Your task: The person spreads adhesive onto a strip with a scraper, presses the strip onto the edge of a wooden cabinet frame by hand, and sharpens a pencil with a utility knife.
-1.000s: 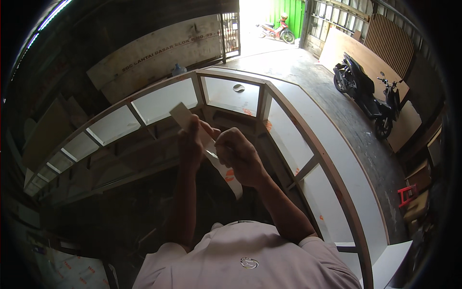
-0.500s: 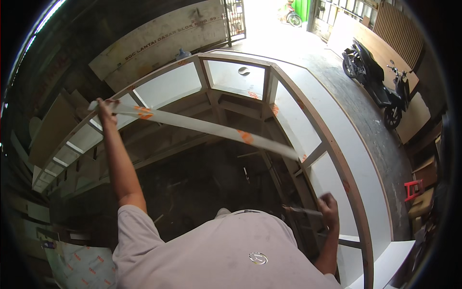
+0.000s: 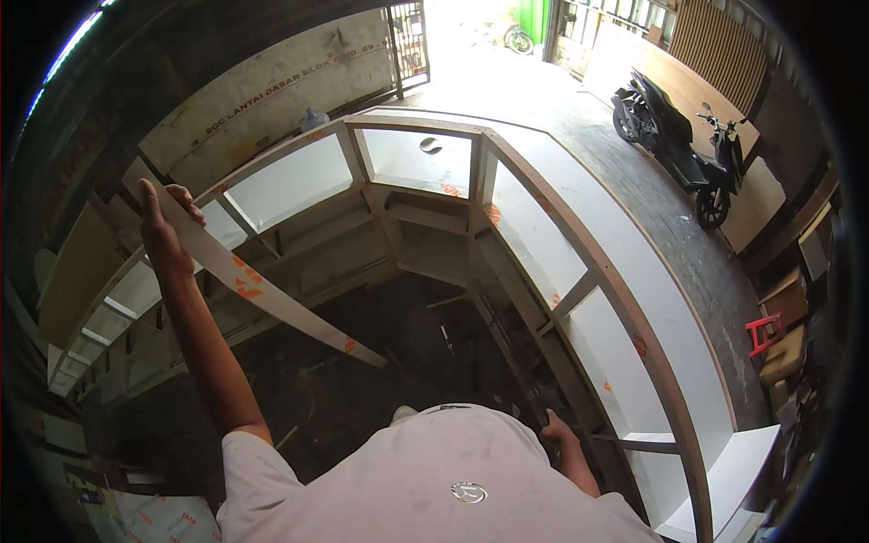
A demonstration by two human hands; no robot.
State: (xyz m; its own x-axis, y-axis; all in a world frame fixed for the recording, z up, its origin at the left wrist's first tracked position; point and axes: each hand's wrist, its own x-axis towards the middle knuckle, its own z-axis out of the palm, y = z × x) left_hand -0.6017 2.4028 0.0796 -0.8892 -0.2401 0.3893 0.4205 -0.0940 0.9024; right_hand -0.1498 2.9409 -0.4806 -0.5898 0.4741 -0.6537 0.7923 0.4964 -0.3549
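Plywood strip (image 3: 262,294), long and thin with orange markings along its face, slants from upper left down toward the middle of the view, its lower end hanging free above the dark floor (image 3: 362,398) inside the curved cabinet frame (image 3: 579,271). The left hand (image 3: 163,231) is raised at arm's length and closed around the upper end of the strip, fingers wrapped over its top edge and thumb behind, close beside the frame's left run of white-backed compartments. The right hand (image 3: 557,430) is low, just past the person's shoulder, resting against the lower rail on the frame's right side; how far its fingers are curled, and whether they grip anything, cannot be told, since the shoulder hides most of it. The frame bends around the person in a horseshoe, bare wood rails and uprights with white panels (image 3: 416,158) set behind them. Beyond it, on the concrete yard, a black motorbike (image 3: 674,149) stands parked, and a red plastic stool (image 3: 765,333) sits at the right edge. A large board (image 3: 272,90) with printed lettering leans behind the frame's far left side.
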